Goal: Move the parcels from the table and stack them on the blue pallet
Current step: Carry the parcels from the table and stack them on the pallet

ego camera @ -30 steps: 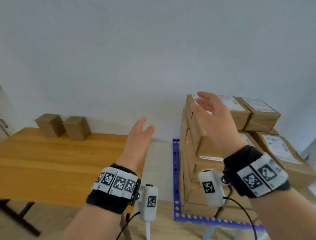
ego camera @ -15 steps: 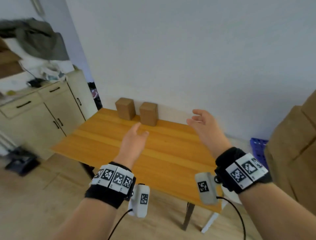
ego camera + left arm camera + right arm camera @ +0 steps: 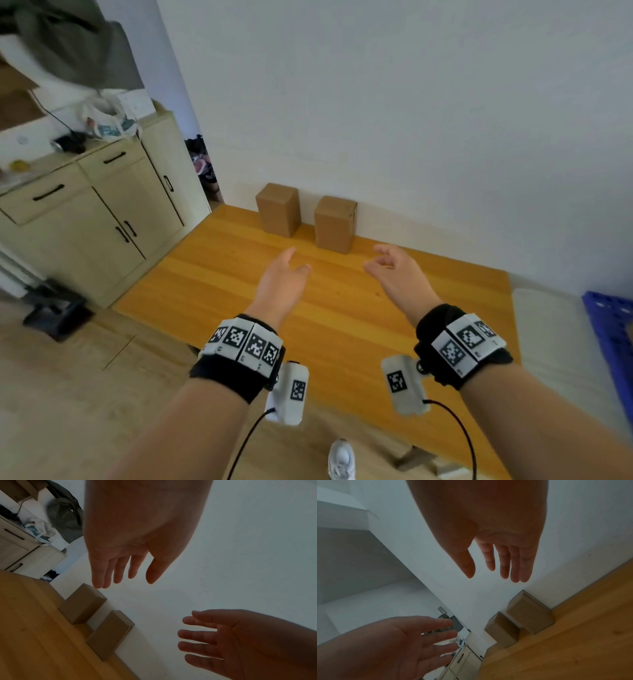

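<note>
Two brown parcels stand upright against the wall at the back of the wooden table [image 3: 239, 274]: the left parcel [image 3: 278, 209] [image 3: 82, 604] [image 3: 501, 630] and the right parcel [image 3: 335, 224] [image 3: 109, 634] [image 3: 530, 615]. My left hand [image 3: 297, 259] [image 3: 135, 577] hovers over the table just short of them, fingers straight, holding nothing. My right hand [image 3: 378, 260] [image 3: 488, 573] hovers beside it, a little right of the right parcel, fingers relaxed and empty. A corner of the blue pallet [image 3: 609, 329] shows at the far right edge.
A beige cabinet [image 3: 102, 212] with clutter on top stands left of the table. A dark object [image 3: 56, 313] lies on the floor by it. A pale low surface [image 3: 555, 342] sits between table and pallet. My white shoe [image 3: 342, 459] is by the table's near edge.
The view has swung left from the stacked pallet to the table. Both empty hands have moved forward over the table towards the two parcels.
</note>
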Demonstrator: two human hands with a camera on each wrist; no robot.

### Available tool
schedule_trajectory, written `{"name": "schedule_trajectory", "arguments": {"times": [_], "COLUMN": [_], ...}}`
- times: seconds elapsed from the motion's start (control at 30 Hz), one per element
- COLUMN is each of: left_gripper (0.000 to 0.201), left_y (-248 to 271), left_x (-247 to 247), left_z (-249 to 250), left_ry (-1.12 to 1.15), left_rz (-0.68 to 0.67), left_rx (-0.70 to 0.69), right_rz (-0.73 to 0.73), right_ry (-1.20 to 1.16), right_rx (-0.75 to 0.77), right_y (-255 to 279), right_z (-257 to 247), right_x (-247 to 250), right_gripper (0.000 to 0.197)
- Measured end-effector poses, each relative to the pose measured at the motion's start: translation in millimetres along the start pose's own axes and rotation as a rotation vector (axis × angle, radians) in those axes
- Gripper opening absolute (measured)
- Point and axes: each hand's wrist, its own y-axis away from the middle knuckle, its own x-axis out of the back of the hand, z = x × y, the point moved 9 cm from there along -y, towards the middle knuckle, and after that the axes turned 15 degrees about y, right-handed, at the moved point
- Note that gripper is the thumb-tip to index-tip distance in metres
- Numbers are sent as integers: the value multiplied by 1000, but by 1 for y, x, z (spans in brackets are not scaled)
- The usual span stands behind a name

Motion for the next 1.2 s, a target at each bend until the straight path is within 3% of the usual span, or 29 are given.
{"name": "schedule_trajectory", "arguments": {"times": [0.33,0.67,0.87,1.03,1.2], "left_gripper": [55,59,60,48,45], "left_y": [-155,-261,-304,-311,-300], "left_x": [-43,-76,-77,-72,-58], "left_z": [22,3,-13,-17,-41], "left_ry": [-75,-66,-34,20,45], "left_rz": [-89,-191,-232,-222,-159], "left_rx": [6,71,113,63,86], "right_rz": [-90,-189,-147,-40,69], "right_ry": [50,86,37,-91,-130], "right_rx": [-80,-166,-190,-267,-338], "right_y": [-156,-243,-266,-254,-240], "right_z": [10,34,34,41,57], "right_x": [-29,-75,-89,-91,-87], "right_gripper": [55,68,77,58,51]}}
